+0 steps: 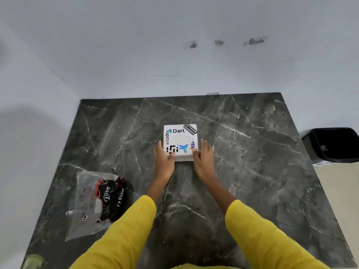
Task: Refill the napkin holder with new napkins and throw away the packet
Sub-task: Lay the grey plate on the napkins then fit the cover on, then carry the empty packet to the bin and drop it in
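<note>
Hands are bracketing the napkin holder (180, 141), a white square box covered in stickers, which is sitting flat near the middle of the dark marble counter (252, 152). The left hand (164, 160) is pressing against the box's left wall with its thumb hooked over the near top edge; the right hand (204, 158) is mirroring it on the right wall, thumb likewise on the lid. Both are holding the box between them, fingers fairly straight rather than curled round anything.

An oval slot in the lid is showing something pale inside, so the refill is probably done and the lid is being seated, though that is only a judgement.

What is mattering for the coming move is the packet (97, 200): a crumpled clear plastic wrapper with a dark printed part, lying well apart from the box, near and to the left, with its long axis running roughly toward and away from the person. The left hand is plainly the nearer one. The black bin (330, 144) is standing off the counter's far right edge, so the packet would be crossing the whole counter to reach it.
</note>
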